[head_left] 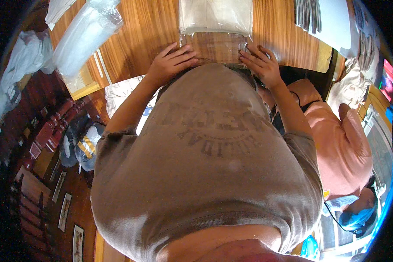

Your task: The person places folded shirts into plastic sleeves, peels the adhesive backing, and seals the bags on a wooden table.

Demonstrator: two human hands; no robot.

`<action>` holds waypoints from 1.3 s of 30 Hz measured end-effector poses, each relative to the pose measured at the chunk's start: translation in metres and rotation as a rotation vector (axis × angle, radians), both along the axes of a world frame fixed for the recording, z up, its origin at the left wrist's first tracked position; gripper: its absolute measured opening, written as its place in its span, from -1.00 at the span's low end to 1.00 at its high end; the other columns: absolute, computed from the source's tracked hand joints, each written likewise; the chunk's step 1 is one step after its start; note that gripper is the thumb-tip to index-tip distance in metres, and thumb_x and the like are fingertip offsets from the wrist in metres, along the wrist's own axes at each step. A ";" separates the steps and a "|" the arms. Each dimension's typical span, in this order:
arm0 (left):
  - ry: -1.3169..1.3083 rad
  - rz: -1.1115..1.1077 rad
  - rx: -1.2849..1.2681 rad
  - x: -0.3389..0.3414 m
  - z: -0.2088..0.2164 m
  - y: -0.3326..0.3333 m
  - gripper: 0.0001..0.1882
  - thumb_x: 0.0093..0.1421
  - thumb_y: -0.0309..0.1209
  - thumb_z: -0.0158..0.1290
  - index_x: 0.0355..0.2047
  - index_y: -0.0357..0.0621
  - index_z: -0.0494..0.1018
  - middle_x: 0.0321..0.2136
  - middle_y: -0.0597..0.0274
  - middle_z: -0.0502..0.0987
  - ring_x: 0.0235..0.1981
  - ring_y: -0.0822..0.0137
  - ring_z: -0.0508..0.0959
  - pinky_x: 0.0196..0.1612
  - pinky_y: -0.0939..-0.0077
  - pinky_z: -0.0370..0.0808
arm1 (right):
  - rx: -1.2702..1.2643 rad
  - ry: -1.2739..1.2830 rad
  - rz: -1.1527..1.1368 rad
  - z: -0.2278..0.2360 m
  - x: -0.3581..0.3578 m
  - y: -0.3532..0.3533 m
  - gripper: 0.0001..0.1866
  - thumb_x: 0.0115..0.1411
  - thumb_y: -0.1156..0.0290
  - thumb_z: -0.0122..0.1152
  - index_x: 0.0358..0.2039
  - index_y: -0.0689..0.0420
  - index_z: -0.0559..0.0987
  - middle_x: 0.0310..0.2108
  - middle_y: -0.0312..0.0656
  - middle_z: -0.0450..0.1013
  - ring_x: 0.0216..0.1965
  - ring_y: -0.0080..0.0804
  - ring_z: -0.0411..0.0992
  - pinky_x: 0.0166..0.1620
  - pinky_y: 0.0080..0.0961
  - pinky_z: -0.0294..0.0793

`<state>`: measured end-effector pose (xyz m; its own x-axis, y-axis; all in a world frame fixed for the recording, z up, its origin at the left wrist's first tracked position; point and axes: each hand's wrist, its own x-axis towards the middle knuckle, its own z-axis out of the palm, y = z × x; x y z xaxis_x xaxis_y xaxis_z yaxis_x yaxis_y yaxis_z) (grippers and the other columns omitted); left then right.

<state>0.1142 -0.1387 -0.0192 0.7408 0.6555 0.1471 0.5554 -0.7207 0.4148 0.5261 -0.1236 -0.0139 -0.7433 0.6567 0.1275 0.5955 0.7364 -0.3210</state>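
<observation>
A beige folded cloth in a clear plastic bag (216,16) lies at the far middle of the wood-grain table. Its clear flap reaches toward me, between my hands. At the flap's left side, my left hand (172,64) rests by the table's near edge with fingers stretched and apart. My right hand (263,65) is by the flap's right corner, its fingers extended and slightly bent. Whether either hand's fingertips press on the thin plastic is hard to make out.
A stack of clear plastic bags (88,37) lies on the table's left. Grey-edged folded stacks (308,16) and a white sheet (336,26) are at the far right. Another person in a pink top (338,144) is close on my right. Dark red carved wooden furniture (50,131) stands at left.
</observation>
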 end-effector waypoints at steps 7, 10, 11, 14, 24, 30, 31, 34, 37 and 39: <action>-0.561 0.534 -0.233 0.030 0.061 0.039 -0.87 0.30 -0.45 0.24 -0.18 -0.17 0.69 -0.18 0.14 0.74 -0.12 0.30 0.74 -0.03 0.39 0.64 | -0.396 0.807 -0.515 0.024 -0.038 0.025 -0.81 0.27 0.51 0.38 -0.10 0.16 0.70 -0.12 -0.14 0.69 -0.04 -0.33 0.62 0.11 -0.34 0.53; -0.871 0.646 -0.452 0.042 0.062 0.075 -0.81 0.41 -0.44 0.14 -0.11 -0.34 0.61 -0.19 0.04 0.73 -0.14 0.28 0.73 -0.06 0.44 0.64 | -0.493 0.983 -0.866 0.046 -0.066 0.058 -0.85 0.36 0.46 0.34 -0.19 0.30 0.68 -0.22 -0.15 0.67 -0.19 -0.56 0.59 -0.06 -0.57 0.58; -0.963 0.688 -0.525 0.047 0.059 0.090 -0.79 0.42 -0.43 0.13 -0.09 -0.36 0.59 -0.20 0.02 0.73 -0.14 0.25 0.73 -0.05 0.44 0.65 | -0.483 1.109 -0.816 0.037 -0.069 0.076 -0.82 0.35 0.43 0.35 -0.17 0.29 0.66 -0.29 -0.21 0.65 -0.28 -0.57 0.58 -0.15 -0.58 0.58; -1.132 0.885 -0.789 0.057 0.030 0.127 -0.74 0.47 -0.37 0.07 -0.04 -0.37 0.56 -0.21 0.00 0.72 -0.25 0.25 0.74 -0.22 0.48 0.64 | -0.597 1.214 -0.992 0.028 -0.098 0.110 -0.82 0.39 0.38 0.30 -0.23 0.26 0.62 -0.39 -0.27 0.58 -0.43 -0.61 0.52 -0.35 -0.61 0.55; -1.095 0.918 -0.561 0.086 -0.026 0.115 -0.74 0.46 -0.40 0.09 -0.05 -0.41 0.55 -0.25 0.06 0.71 -0.28 0.40 0.68 -0.22 0.56 0.59 | -0.236 0.804 -1.047 -0.016 -0.100 0.147 -0.71 0.47 0.23 0.15 -0.25 0.23 0.57 -0.58 -0.18 0.54 -0.60 -0.43 0.55 -0.48 -0.36 0.49; -0.895 1.138 -0.211 0.102 -0.016 0.123 -0.79 0.47 -0.40 0.03 -0.21 -0.32 0.55 -0.44 0.12 0.62 -0.45 0.35 0.60 -0.33 0.39 0.53 | -0.277 0.777 -1.063 -0.014 -0.098 0.155 -0.73 0.51 0.20 0.07 -0.18 0.14 0.55 -0.58 -0.13 0.54 -0.61 -0.29 0.57 -0.49 -0.24 0.51; -0.838 1.132 -0.061 0.102 -0.023 0.125 -0.78 0.47 -0.38 0.02 -0.23 -0.31 0.53 -0.48 0.10 0.59 -0.47 0.31 0.60 -0.35 0.34 0.51 | -0.283 0.763 -1.064 -0.011 -0.100 0.156 -0.73 0.51 0.18 0.06 -0.17 0.12 0.55 -0.57 -0.10 0.56 -0.61 -0.23 0.59 -0.48 -0.18 0.53; -0.633 1.089 0.175 0.099 -0.022 0.130 -0.78 0.46 -0.38 0.01 -0.25 -0.29 0.51 -0.48 -0.03 0.56 -0.47 0.08 0.60 -0.35 0.19 0.50 | -0.166 0.494 -1.012 -0.019 -0.091 0.173 -0.71 0.49 0.12 0.06 -0.17 0.07 0.55 -0.50 0.07 0.59 -0.52 0.10 0.60 -0.39 0.03 0.55; -0.462 1.074 0.185 0.095 -0.019 0.134 -0.80 0.44 -0.40 -0.01 -0.25 -0.29 0.51 -0.44 -0.15 0.55 -0.40 -0.17 0.57 -0.28 0.06 0.52 | -0.385 0.488 -1.015 -0.013 -0.090 0.178 -0.69 0.47 0.07 0.06 -0.18 0.06 0.54 -0.43 0.19 0.58 -0.40 0.30 0.57 -0.31 0.18 0.54; -0.380 1.091 0.113 0.093 -0.016 0.137 -0.80 0.43 -0.40 -0.02 -0.25 -0.29 0.52 -0.40 -0.19 0.55 -0.36 -0.24 0.57 -0.24 0.01 0.52 | -0.238 0.450 -0.991 -0.019 -0.090 0.180 -0.69 0.47 0.08 0.06 -0.18 0.07 0.55 -0.44 0.19 0.58 -0.39 0.29 0.58 -0.31 0.16 0.54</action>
<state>0.2073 -0.0018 -0.0349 -0.3142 0.8875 0.3371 0.7579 0.0207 0.6521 0.4361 0.0565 -0.0330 0.2059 0.9775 0.0451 0.6795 -0.1097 -0.7254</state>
